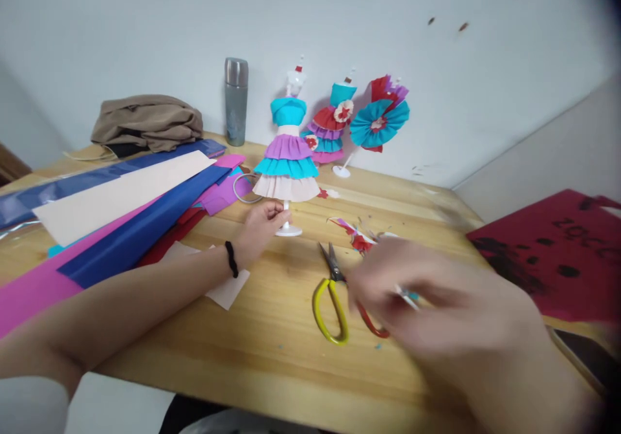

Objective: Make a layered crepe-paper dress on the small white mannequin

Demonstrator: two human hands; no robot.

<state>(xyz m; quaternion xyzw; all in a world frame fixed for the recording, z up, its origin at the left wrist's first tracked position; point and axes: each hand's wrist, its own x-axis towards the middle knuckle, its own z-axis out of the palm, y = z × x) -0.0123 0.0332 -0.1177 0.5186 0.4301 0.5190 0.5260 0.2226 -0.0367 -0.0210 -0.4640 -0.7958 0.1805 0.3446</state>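
Note:
My left hand (266, 222) is closed around the thin white stem of a small dress form (287, 156). The form wears a teal top and a tiered paper skirt in purple, teal and pale pink. My right hand (427, 292), smeared by motion, hovers above the table at the right with its fingers curled. A small whitish and teal bit (407, 297) shows between the fingers; its kind cannot be made out. Partly beneath that hand lie scissors (332, 292) with one yellow and one red handle loop, blades slightly apart. Paper scraps (359, 240) are scattered beyond them.
Two more decorated dress forms (330, 127) (380, 123) stand by the wall, near a metal flask (236, 104). Coloured paper sheets (145, 220) and a brown cloth (148, 122) cover the table's left. A red bag (553, 253) and a dark flat object (579, 356) are at the right.

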